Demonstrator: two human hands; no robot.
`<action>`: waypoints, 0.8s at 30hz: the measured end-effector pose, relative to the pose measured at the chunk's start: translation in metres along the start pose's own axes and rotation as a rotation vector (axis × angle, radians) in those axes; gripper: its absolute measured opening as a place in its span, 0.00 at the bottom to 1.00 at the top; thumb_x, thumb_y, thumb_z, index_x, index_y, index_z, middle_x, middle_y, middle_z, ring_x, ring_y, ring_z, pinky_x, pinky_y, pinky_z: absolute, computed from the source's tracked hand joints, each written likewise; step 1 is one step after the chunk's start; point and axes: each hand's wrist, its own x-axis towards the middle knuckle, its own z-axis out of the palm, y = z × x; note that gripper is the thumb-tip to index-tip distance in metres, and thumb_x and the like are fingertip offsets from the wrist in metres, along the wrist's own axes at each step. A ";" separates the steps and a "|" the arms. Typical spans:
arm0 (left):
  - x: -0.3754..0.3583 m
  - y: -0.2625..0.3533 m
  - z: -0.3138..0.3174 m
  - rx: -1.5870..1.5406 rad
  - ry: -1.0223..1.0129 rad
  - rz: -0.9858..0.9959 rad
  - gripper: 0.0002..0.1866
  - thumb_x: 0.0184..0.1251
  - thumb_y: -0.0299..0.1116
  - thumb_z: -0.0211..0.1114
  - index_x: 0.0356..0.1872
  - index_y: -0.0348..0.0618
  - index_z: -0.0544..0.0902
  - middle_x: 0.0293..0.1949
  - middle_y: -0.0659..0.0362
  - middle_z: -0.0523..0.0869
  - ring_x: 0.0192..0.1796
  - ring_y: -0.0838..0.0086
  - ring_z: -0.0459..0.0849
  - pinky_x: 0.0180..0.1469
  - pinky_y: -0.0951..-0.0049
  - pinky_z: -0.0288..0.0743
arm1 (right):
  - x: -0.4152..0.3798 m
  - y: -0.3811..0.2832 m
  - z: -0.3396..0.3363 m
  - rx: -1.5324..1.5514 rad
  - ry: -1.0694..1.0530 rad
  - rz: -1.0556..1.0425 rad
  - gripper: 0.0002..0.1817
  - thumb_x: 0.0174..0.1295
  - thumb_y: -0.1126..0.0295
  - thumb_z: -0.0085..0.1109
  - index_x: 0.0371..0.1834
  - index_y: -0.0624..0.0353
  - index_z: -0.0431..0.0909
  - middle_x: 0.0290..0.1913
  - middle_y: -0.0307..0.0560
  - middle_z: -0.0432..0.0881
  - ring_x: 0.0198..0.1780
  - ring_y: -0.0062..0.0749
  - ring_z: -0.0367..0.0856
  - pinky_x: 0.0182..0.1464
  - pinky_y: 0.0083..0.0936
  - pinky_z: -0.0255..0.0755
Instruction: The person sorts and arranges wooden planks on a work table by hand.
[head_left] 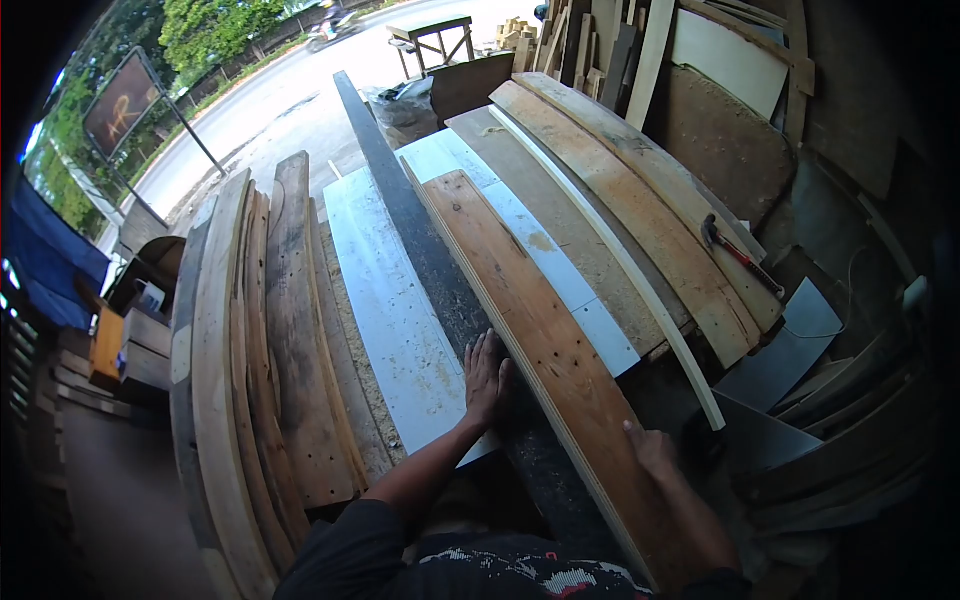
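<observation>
A long brown wooden board (545, 315) with dark nail holes stretches away from me, raised along a dark, worn plank (425, 245). My left hand (485, 378) lies flat on the dark plank with its fingers stretched forward, close to the board's left edge. At the board's near right edge is my right hand (652, 450), its thumb on top and its other fingers curled over the side, partly hidden. Under the dark plank lies a pale blue-white panel (370, 290), speckled with sawdust.
Several old planks (300, 350) lie side by side at the left. A narrow pale strip (620, 270) and wide weathered boards (630, 200) lie to the right, with a red-handled hammer (738, 255) on them. A small wooden table (432, 42) stands by the road.
</observation>
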 end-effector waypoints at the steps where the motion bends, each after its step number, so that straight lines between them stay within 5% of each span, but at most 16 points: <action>1: -0.001 0.000 0.000 0.003 0.001 -0.003 0.34 0.77 0.52 0.39 0.74 0.36 0.56 0.72 0.44 0.61 0.77 0.53 0.53 0.78 0.54 0.36 | 0.002 -0.003 0.001 0.004 0.007 0.001 0.52 0.63 0.26 0.34 0.29 0.74 0.83 0.32 0.77 0.81 0.45 0.69 0.81 0.47 0.53 0.75; 15: -0.001 -0.016 0.019 0.096 0.046 0.053 0.30 0.79 0.46 0.41 0.73 0.35 0.59 0.72 0.44 0.63 0.75 0.52 0.58 0.77 0.54 0.40 | 0.040 -0.031 0.004 0.127 0.003 0.002 0.50 0.59 0.24 0.40 0.38 0.71 0.85 0.40 0.72 0.83 0.50 0.62 0.83 0.51 0.47 0.77; 19: -0.001 -0.022 0.023 0.033 -0.009 -0.021 0.30 0.80 0.47 0.38 0.73 0.37 0.59 0.73 0.46 0.62 0.76 0.56 0.56 0.77 0.57 0.37 | 0.050 -0.012 -0.001 0.235 -0.186 -0.106 0.48 0.62 0.25 0.33 0.40 0.63 0.86 0.42 0.60 0.86 0.49 0.57 0.84 0.55 0.45 0.75; 20: 0.000 -0.035 0.028 0.047 0.005 0.022 0.30 0.80 0.47 0.38 0.74 0.37 0.58 0.74 0.47 0.62 0.76 0.56 0.56 0.77 0.57 0.38 | 0.070 0.002 0.006 0.308 -0.355 -0.153 0.49 0.64 0.25 0.30 0.43 0.66 0.85 0.43 0.60 0.85 0.49 0.51 0.83 0.58 0.42 0.72; 24: 0.007 -0.068 0.035 0.175 -0.018 0.143 0.35 0.79 0.54 0.34 0.75 0.37 0.55 0.76 0.46 0.57 0.77 0.55 0.53 0.77 0.53 0.37 | 0.025 0.060 -0.009 0.408 -0.373 -0.317 0.44 0.65 0.28 0.36 0.63 0.59 0.73 0.63 0.56 0.74 0.66 0.46 0.70 0.66 0.39 0.64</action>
